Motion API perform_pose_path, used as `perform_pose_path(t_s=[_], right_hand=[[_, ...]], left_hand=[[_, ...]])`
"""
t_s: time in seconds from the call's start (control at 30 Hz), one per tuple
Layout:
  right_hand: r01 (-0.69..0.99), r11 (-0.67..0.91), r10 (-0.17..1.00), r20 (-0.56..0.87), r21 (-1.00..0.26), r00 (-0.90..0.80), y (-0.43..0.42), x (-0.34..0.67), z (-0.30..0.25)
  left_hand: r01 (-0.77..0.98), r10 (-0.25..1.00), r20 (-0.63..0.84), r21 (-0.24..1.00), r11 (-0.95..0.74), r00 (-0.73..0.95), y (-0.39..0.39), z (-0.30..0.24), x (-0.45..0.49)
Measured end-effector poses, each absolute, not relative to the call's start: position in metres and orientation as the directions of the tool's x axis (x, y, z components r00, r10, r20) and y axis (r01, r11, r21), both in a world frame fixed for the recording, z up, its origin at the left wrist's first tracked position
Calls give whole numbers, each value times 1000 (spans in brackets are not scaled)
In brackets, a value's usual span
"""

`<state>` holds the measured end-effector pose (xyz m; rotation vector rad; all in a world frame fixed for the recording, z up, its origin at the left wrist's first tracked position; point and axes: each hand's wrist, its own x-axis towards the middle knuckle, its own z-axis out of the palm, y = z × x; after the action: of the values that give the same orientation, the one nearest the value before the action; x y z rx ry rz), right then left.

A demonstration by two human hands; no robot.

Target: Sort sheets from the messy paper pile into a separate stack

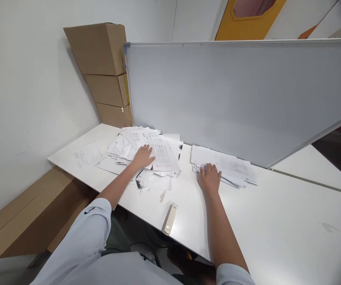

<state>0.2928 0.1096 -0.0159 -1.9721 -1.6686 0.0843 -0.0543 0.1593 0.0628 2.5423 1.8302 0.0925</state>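
On the left, a messy heap of printed paper sheets spreads over the white table. My left hand lies flat on the heap, its fingers apart and nothing held. Further right is a neater stack of papers, slightly fanned out. My right hand rests on the near left edge of that stack, fingers stretched out. Near the table's front edge, between my forearms, lies a cream-coloured stapler, apart from both hands. Small torn paper scraps sit just in front of the heap.
A whiteboard stands upright along the back of the table. Stacked cardboard boxes rise at the back left, against the wall. Another large cardboard box is below the table's left side. A single sheet lies at the far left.
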Motion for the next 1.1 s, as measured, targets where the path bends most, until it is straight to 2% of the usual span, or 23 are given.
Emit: perform_pose_path(t_s=[0.07, 0.2, 0.27, 0.33, 0.43, 0.6, 0.67, 0.73, 0.8, 0.9, 1.0, 1.1], right_hand=[[913, 22, 936, 330, -407, 124, 107, 290, -12], [874, 369, 907, 328, -317, -264, 95, 272, -5], [842, 439, 893, 251, -312, -373, 89, 261, -6], [846, 428, 904, 150, -316, -401, 83, 251, -7], [882, 347, 936, 61, -318, -346, 77, 238, -8], [921, 160, 987, 69, -354, -145, 59, 216, -5], [911, 144, 989, 83, -387, -121, 50, 209, -5], [887, 176, 983, 117, -427, -139, 42, 205, -7], [875, 155, 984, 151, -459, -96, 38, 203, -10], [888, -21, 983, 151, -460, 102, 37, 204, -16], [896, -82, 980, 127, -437, 151, 38, 207, -17], [859, -50, 980, 143, -509, 141, 38, 213, -14]], left_hand=[[930, 930, 70, 50, -365, 361, 150, 57, -49], [875, 876, 60, 52, -482, 479, 127, 47, -40], [845, 847, 39, 59, -531, 530, 115, 45, -37], [829, 834, 38, 89, -552, 551, 103, 42, -33], [810, 823, 31, 160, -564, 567, 83, 38, -28], [737, 798, 97, 329, -590, 595, 47, 24, -18], [692, 800, 170, 419, -587, 576, 34, 19, -14], [692, 858, 262, 510, -511, 441, 25, 15, -9], [695, 936, 288, 630, -346, 205, 22, 12, -2], [534, 986, 154, 840, -95, -68, 30, 14, 13], [337, 985, 51, 941, 8, -165, 43, 22, 29], [302, 980, 57, 953, 3, -190, 45, 25, 44]])
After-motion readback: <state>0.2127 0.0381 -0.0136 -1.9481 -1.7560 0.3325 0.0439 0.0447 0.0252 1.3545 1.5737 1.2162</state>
